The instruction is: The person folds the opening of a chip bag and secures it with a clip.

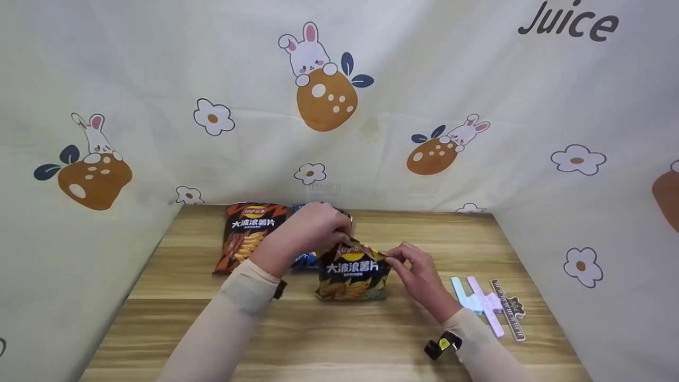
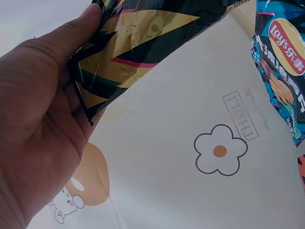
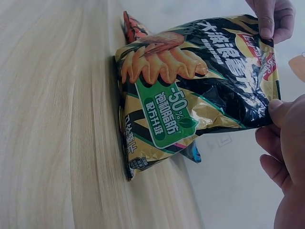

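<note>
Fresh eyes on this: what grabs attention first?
First, the glossy black-and-gold chip bag near the centre of the head view, its top corners pinched by the person's left hand and right hand. Next, the white backdrop behind, printed with rabbits on orange-brown fruit. Then three long clips, pale blue, lilac and clear with dark markings, on the wood-grain table to the right.

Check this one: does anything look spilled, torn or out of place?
Nothing stands out. The black chip bag is pinched at its top by the left hand and right hand, with no tear or spill visible. The clips lie on the table. Much of the blue bag is hidden.
</note>
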`<state>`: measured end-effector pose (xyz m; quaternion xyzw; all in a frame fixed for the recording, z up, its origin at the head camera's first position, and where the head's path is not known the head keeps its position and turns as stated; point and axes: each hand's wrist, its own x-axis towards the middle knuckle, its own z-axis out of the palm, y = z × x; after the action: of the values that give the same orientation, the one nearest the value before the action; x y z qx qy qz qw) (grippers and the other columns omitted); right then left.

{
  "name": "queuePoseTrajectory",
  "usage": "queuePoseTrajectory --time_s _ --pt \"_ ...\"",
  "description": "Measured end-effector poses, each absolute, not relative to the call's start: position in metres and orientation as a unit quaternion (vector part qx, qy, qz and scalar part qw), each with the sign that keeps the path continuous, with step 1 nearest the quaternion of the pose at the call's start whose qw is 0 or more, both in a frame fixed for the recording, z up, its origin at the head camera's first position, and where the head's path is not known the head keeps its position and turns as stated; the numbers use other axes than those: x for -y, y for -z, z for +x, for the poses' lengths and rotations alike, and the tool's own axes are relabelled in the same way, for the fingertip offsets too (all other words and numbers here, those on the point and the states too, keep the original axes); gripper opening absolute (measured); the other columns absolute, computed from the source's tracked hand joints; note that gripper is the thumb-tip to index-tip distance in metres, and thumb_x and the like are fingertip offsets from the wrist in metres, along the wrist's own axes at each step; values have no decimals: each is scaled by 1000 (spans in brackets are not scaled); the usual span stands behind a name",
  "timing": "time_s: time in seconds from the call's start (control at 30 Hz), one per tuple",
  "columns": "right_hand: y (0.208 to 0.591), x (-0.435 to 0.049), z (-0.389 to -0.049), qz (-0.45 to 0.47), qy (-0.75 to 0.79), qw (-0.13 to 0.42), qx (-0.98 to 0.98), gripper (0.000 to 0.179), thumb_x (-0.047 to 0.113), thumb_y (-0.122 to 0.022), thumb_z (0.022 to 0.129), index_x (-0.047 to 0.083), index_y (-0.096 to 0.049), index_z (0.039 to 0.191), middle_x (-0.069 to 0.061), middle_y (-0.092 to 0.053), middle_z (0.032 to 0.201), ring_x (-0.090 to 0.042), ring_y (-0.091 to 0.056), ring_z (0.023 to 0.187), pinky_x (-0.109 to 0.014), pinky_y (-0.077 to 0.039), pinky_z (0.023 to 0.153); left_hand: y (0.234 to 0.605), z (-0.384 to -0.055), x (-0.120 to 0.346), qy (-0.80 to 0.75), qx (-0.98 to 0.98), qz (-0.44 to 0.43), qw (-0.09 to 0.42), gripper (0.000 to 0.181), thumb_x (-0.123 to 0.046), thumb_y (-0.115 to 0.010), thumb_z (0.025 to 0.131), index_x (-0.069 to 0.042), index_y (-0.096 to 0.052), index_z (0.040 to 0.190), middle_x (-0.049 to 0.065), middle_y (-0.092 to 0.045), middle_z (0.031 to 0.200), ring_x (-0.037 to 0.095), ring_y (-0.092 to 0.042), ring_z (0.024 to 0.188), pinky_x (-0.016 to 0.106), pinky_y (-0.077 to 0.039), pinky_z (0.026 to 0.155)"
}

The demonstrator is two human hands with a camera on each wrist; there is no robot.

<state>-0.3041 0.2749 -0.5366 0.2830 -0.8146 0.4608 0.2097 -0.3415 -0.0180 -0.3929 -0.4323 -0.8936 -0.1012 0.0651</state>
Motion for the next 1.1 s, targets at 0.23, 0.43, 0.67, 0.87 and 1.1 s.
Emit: queuePoseTrajectory --time_s 0.23,0.43,0.67,0.87,1.1 --pt "536 -273 -304 280 -460 208 817 14 5 -77 103 19 -79 103 9 -70 90 -13 -66 83 -32 -58 72 394 -343 22 120 894 -428 59 10 -25 -80 104 -19 -86 97 -8 -78 86 10 -66 72 36 -61 73" --pt "533 -272 -302 265 -465 201 820 12 6 -77 103 18 -80 102 9 -69 88 -11 -65 82 -26 -54 70 395 -343 23 119 889 -436 76 10 -24 -82 103 -18 -87 97 -6 -80 88 12 -69 74 38 -63 76" --pt "528 -269 -301 224 -476 158 836 12 7 -79 102 18 -80 105 9 -71 91 -13 -66 84 -25 -54 73 397 -342 23 118 891 -431 74 10 -25 -81 104 -18 -86 98 -6 -81 90 13 -71 76 40 -63 77" --pt "524 -268 -300 213 -473 122 846 19 12 -79 104 8 -77 122 7 -75 105 -17 -70 94 -30 -59 81 398 -343 23 126 893 -425 75 10 -24 -81 103 -18 -86 96 -6 -80 88 12 -69 74 39 -62 76" --pt "517 -282 -295 230 -447 96 859 19 23 -77 106 16 -77 124 9 -73 105 -15 -70 95 -36 -61 84 397 -343 23 122 895 -424 70 12 -26 -80 104 -19 -85 96 -7 -79 88 11 -67 72 38 -62 75"
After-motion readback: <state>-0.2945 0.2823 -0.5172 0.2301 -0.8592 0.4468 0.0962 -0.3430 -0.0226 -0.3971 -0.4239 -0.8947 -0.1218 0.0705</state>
